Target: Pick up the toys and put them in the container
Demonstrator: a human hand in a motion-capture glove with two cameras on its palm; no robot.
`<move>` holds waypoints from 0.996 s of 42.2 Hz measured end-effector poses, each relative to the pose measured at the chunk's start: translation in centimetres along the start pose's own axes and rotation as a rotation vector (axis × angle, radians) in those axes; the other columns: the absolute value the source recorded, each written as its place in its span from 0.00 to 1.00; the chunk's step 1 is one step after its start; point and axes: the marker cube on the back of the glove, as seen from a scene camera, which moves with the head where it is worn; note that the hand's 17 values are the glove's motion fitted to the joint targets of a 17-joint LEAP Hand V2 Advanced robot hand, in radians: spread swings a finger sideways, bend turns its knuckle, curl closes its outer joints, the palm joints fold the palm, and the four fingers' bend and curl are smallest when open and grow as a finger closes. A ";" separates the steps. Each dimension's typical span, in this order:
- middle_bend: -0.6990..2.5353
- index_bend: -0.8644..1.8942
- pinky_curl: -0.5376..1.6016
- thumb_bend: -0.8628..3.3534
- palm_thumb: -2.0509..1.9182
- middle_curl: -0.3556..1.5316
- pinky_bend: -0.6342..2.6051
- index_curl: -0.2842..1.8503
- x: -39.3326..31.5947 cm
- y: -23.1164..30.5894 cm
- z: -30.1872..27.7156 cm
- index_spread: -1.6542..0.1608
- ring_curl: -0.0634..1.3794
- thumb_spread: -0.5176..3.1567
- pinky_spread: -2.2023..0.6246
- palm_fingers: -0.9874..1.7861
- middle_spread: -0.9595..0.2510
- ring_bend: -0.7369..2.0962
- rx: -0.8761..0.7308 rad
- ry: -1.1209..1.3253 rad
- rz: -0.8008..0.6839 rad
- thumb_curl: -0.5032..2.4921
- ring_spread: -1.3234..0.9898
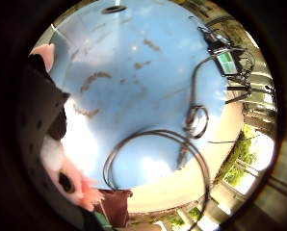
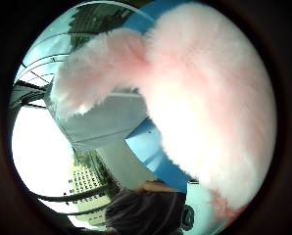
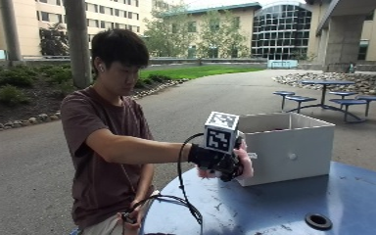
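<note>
One fluffy pink toy (image 2: 209,103), long-eared

The black-gloved right hand (image 3: 215,160) covers most of the fluffy pink plush toy (image 3: 243,164). The open white square container (image 3: 286,147) hides its own inside, so its contents cannot be told.

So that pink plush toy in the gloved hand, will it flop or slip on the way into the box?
Probably floppy: on the pink plush toy, a long furry part droops away from the body. It looks light, since the right hand holds it up beside the white container. Slipping seems unlikely; the fur should compress under the fingers.
</note>
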 end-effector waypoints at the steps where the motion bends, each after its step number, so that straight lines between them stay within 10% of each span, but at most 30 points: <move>1: 0.61 0.74 0.44 0.29 0.69 0.53 0.46 0.37 0.1 -0.2 -1.4 0.89 0.44 0.45 0.66 0.72 0.67 0.69 0.014 0.003 0.003 0.48 0.46; 19: 0.58 0.75 0.47 0.26 0.67 0.54 0.51 0.44 -12.7 -0.7 -22.8 0.84 0.47 0.37 0.67 0.59 0.54 0.69 0.229 0.175 -0.135 0.53 0.41; 42: 0.63 0.75 0.46 0.24 0.67 0.59 0.51 0.50 -36.1 -7.3 -17.9 0.81 0.50 0.31 0.67 0.64 0.59 0.70 0.159 0.194 -0.214 0.59 0.40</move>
